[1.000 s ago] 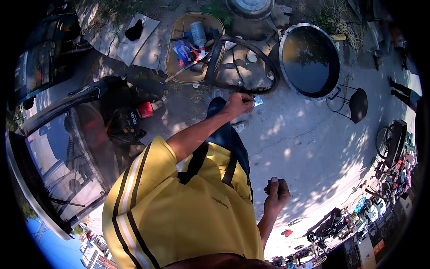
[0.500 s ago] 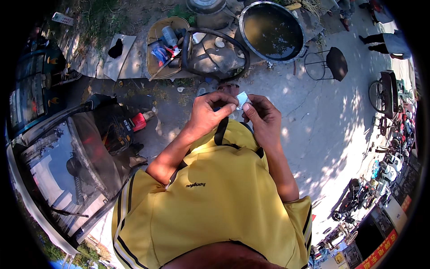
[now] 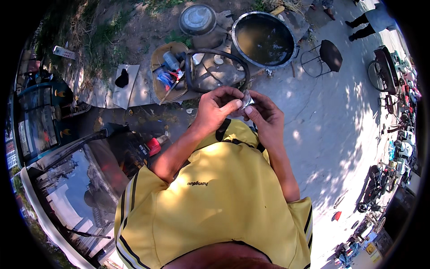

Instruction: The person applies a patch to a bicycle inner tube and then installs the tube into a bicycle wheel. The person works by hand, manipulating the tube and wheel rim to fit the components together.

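Between my two hands is a small silvery packet (image 3: 247,101), crumpled and shiny, held in front of my yellow shirt. My left hand (image 3: 219,106) pinches its left edge with thumb and forefinger. From the other side my right hand (image 3: 265,113) grips it, the thumb pressing against its lower part. The fingertips cover much of the packet, and whatever may be inside it cannot be made out.
Beyond my hands lie a black rubber tube (image 3: 247,67), a basket (image 3: 157,60) of bottles and tools, and a basin (image 3: 295,45) of murky water. A stool (image 3: 330,56) stands right of it. A vehicle with a windshield (image 3: 74,184) is at left; parked bikes (image 3: 376,184) line the right.
The packet has gone from a flat, bright square to a crumpled, tilted shape between my fingers. My view has shifted, so the surroundings sit differently; both hands keep their grip.
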